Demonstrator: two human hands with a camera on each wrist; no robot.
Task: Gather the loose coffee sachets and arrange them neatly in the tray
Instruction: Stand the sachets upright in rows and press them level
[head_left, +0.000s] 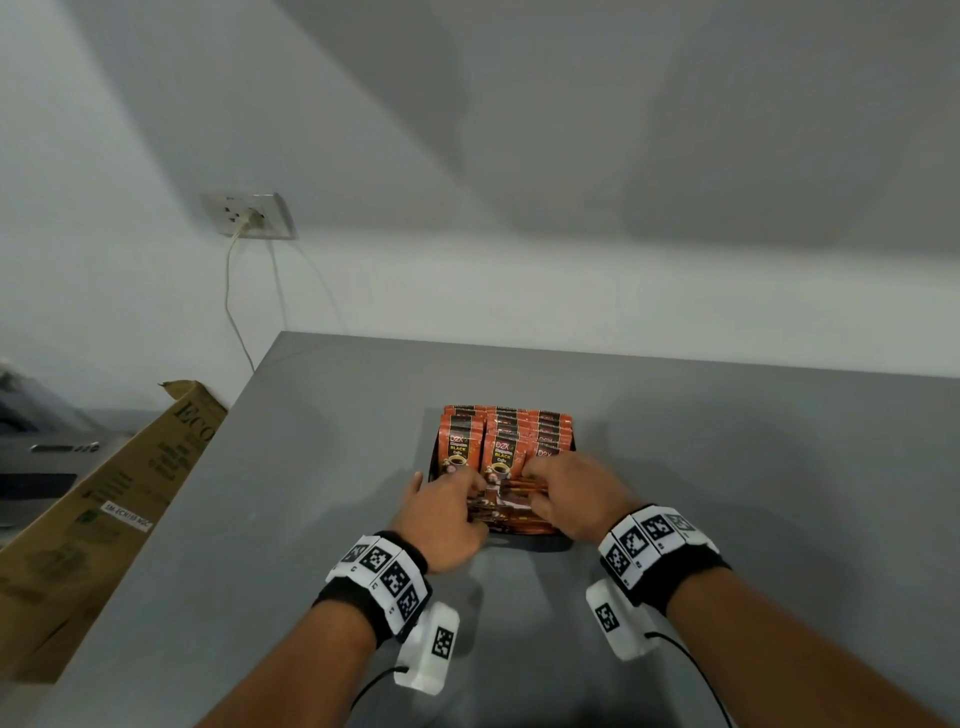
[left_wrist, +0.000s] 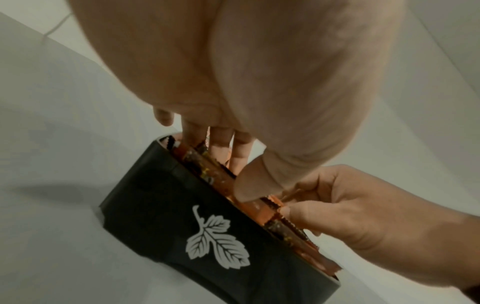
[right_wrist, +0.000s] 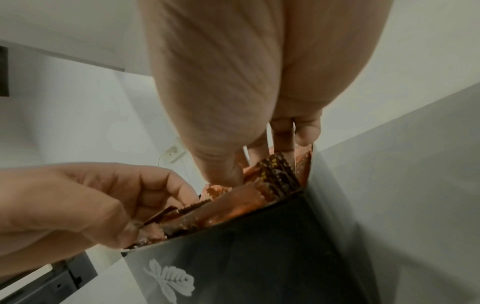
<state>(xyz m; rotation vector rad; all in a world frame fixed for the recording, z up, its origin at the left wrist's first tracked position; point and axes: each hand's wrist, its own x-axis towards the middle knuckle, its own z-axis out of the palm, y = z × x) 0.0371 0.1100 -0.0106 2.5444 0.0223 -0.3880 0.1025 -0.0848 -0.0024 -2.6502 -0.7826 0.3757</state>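
A black tray (head_left: 524, 543) with a white leaf emblem (left_wrist: 215, 234) stands on the grey table. Orange coffee sachets (head_left: 498, 447) stand in rows inside it. My left hand (head_left: 475, 493) is at the tray's near left end, where its fingers (left_wrist: 221, 144) dip behind the front sachets and its thumb presses in front, pinching them. My right hand (head_left: 535, 486) is at the near right end and pinches the tops of the front sachets (right_wrist: 275, 174) between thumb and fingers. The hands hide the nearest sachets' lower parts.
A long cardboard box (head_left: 104, 509) leans along the table's left edge. A wall socket (head_left: 249, 215) with a plugged cable sits on the white wall behind. Bare grey table (head_left: 727, 467) surrounds the tray.
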